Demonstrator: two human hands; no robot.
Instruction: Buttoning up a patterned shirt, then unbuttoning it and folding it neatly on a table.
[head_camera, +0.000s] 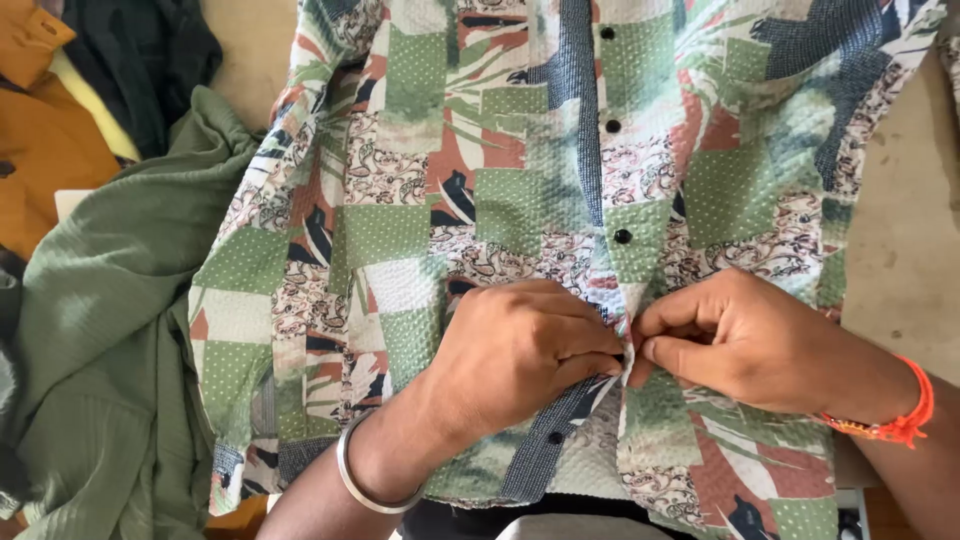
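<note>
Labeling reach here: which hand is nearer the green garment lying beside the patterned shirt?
Left. The left hand pinches the patterned shirt placket on the side toward the green garment; the right hand is across the placket, farther off.

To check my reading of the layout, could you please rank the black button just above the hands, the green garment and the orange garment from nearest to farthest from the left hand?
From the left hand:
1. Black button, just above, on the placket.
2. Green garment, on the left.
3. Orange garment, top left corner.

The patchwork shirt (520, 200) is puckered, matt cloth with glossy black buttons (622, 236) — left, a ribbed green garment (110, 300) — smooth metal bangle (365, 485).
</note>
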